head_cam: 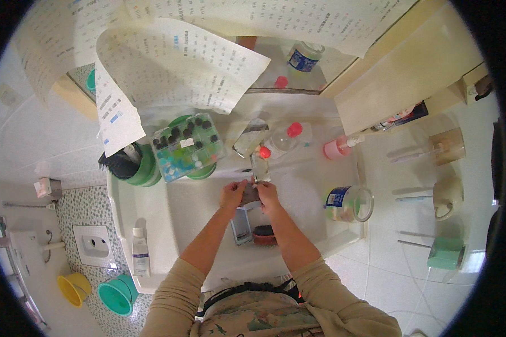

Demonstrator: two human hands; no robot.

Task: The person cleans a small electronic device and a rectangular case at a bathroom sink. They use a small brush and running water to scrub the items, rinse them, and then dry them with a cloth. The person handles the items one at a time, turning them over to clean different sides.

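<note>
My left hand and my right hand grip a small grey-brown flat piece from both sides, close under the tap of a white washbasin. What the piece is made of cannot be told. Just below my hands, a pale blue-grey plastic frame leans in the basin. Beside it lies a reddish-brown oval brush with a dark top, near my right forearm. An orange-red ball-shaped knob sits by the tap. My fingertips partly hide the piece.
Behind the tap stand a clear bottle with a red cap and a pink pump bottle. A clear jar rests at right. At left are a compartment box, a green container and a white tube. Printed sheets hang over the mirror.
</note>
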